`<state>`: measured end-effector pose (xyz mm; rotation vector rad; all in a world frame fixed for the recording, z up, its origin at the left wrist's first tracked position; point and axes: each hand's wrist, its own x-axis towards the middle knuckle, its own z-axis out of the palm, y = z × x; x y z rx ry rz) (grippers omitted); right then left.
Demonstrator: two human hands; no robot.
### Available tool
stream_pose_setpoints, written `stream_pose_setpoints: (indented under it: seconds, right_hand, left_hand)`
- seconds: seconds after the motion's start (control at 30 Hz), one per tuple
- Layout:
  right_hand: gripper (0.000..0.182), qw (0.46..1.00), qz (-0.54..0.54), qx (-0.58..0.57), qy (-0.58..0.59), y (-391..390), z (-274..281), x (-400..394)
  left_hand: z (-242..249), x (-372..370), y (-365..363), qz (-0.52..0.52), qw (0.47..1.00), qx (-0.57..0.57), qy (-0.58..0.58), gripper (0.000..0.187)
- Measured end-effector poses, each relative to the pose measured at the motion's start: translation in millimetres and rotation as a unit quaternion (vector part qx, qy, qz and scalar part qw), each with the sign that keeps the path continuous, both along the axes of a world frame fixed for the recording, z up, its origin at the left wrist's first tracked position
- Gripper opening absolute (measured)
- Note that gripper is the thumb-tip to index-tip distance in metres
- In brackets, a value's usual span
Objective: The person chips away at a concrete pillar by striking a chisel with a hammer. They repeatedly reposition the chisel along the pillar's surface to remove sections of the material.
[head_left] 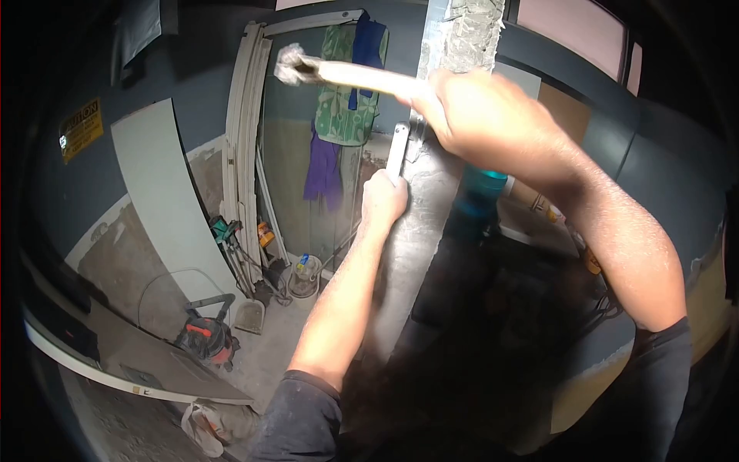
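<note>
A grey plastered column (419, 223) rises in front of me, its upper part (471, 35) rough and uneven. My left hand (382, 198) is wrapped round a flat, pale metal bar (397, 150) with a hole near its top end, held upright along the column's left edge. Higher up, my right hand (481, 115) grips a hammer (362, 78) by its light handle. The hammer lies nearly level across the view, with its motion-smeared head out to the left, above the bar and apart from it.
Clothes (346, 85) hang at a glass panel behind. Lower left are a shop vacuum (208, 339), a dustpan (250, 316) and a bucket (305, 283). A long white board (165, 177) leans on the wall near a caution sign (81, 131). A blue bottle (481, 196) stands behind the column.
</note>
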<state>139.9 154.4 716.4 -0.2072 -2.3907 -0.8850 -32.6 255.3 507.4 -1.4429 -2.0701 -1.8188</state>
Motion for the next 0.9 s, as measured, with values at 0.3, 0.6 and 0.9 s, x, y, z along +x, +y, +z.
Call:
stream_pose_setpoints:
  seconds: [0.3, 0.6, 0.9]
  right_hand:
    - [0.050, 0.991, 0.085, 0.094, 0.032, 19, -12, 3]
    - [0.043, 0.963, -0.231, -0.137, 0.015, -11, -8, 15]
    - [0.027, 0.996, 0.081, -0.008, 0.047, 15, -19, 5]
  left_hand:
    - [-1, -2, 6, -0.014, 0.999, -0.019, -0.021, 0.038]
    - [0, -1, 6, -0.007, 1.000, -0.019, -0.016, 0.038]
    - [-5, 2, 11, 0.000, 1.000, 0.001, 0.009, 0.039]
